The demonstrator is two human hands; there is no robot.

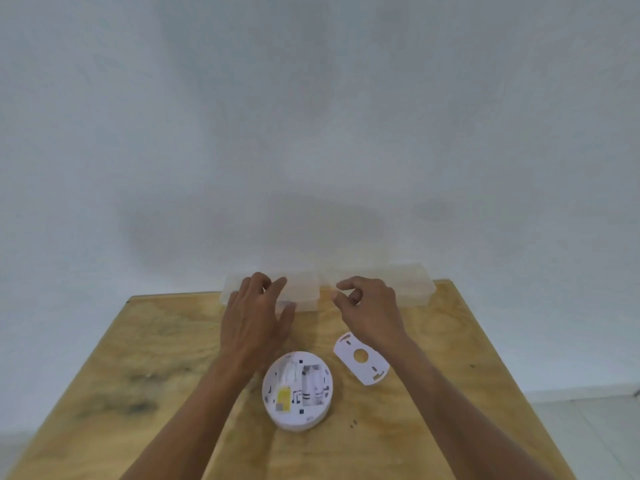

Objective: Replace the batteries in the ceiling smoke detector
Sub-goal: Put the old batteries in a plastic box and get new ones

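The white round smoke detector (298,391) lies face down on the wooden table (166,375), its battery bay showing with a yellow label beside it. Its flat white mounting plate (362,358) lies to the right, apart from it. Two clear plastic boxes stand side by side at the table's far edge, the left box (301,289) and the right box (412,282). My left hand (256,317) reaches over the left box with fingers spread. My right hand (370,310) hovers by the seam between the boxes, thumb and forefinger pinched; whether they hold anything is unclear.
A plain grey-white wall rises directly behind the table. The table's left and right edges drop to a pale floor (588,427). Bare wood with dark stains lies to the left of the detector.
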